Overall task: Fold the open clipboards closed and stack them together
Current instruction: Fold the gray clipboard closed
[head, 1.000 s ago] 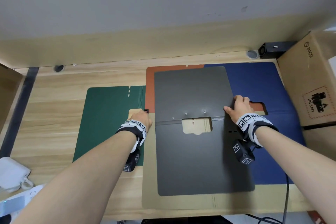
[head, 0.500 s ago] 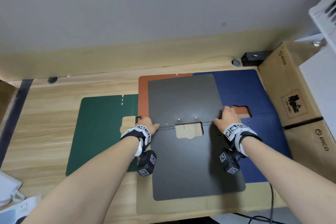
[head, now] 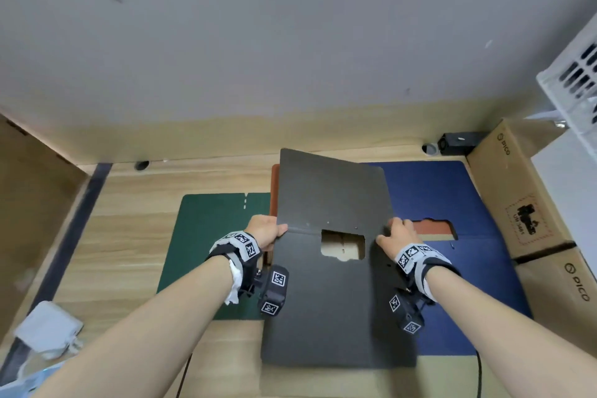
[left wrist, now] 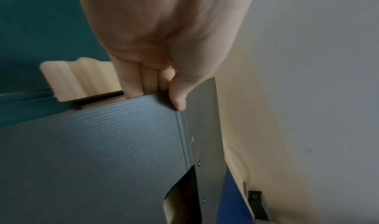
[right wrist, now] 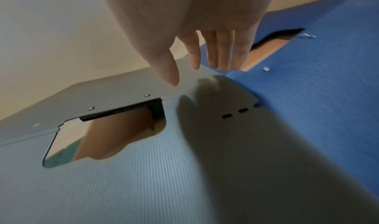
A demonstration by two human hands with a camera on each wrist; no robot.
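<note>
- The left hand [head: 264, 231] pinches the left edge of the grey clipboard [head: 336, 294] at its fold, thumb [left wrist: 178, 96] on top.
- The right hand [head: 398, 234] has loose, straight fingers [right wrist: 212, 52] over the right edge.
- To fold well, I think both hands should tip the far half toward the near half evenly.
- The grey clipboard sits mid-picture on the table [head: 135, 236], far half lifted, over the other open clipboards.

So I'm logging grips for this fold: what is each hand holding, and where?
The left hand pinches the grey clipboard at the left end of its fold. The right hand holds nothing; its straight fingers hover over the fold's right end.
</note>
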